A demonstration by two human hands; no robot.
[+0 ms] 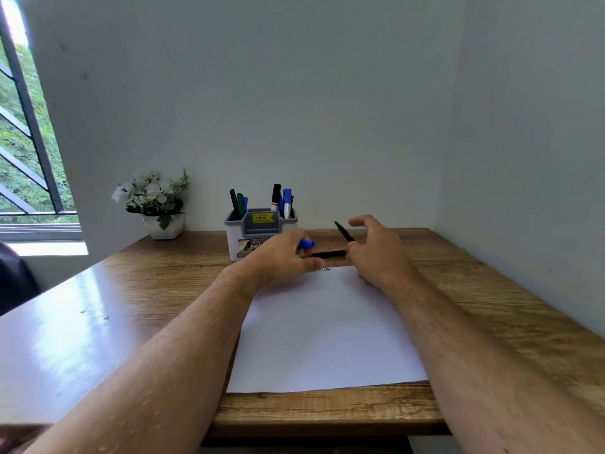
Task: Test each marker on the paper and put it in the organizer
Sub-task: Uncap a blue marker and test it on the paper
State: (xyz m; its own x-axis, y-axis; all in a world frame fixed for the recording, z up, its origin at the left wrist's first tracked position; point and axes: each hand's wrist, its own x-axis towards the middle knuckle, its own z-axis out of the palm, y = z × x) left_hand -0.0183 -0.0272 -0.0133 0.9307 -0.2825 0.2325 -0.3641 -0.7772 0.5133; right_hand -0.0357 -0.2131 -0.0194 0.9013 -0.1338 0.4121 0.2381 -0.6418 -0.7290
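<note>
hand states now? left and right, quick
Left hand: curled around a blue marker.
Right hand: pinching a black marker, other fingers spread.

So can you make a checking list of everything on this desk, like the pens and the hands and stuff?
Surface: wooden desk, glossy at the left.
Job's things: white paper with small scribbles at its far edge; organizer with markers standing in it; black marker lying beyond the paper.
Clutter: white flower pot at the wall.
Grips: left hand holds a blue marker; right hand pinches a black pen, other fingers spread.
Cables: nothing seen.
Surroundings: plain walls; barred window at left, greenery outside.
</note>
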